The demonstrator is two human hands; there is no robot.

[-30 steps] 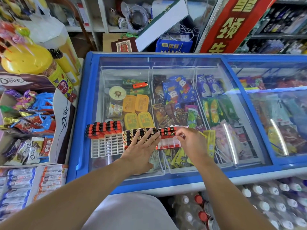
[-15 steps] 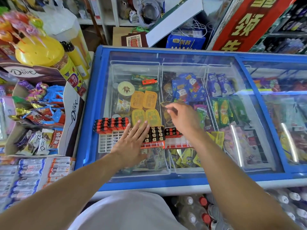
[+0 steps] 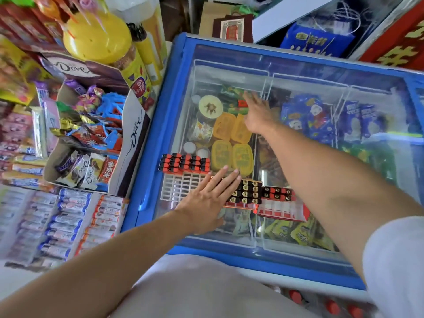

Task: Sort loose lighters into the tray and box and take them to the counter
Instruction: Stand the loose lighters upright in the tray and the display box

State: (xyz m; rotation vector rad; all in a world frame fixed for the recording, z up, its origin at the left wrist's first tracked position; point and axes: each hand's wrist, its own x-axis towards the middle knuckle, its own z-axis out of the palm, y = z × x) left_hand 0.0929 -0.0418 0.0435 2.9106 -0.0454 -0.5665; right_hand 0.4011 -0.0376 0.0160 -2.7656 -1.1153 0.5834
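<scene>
Currently: right hand, fingers spread, reaches the loose orange lighter on the freezer lid toward its far edge; left hand lies flat, steadying the red tray near the front edge; best pinched endwise, tray kept still.

Bare forearms and bare hands: left hand, right hand. Short white sleeve on right upper arm, pale grey garment below.
</scene>
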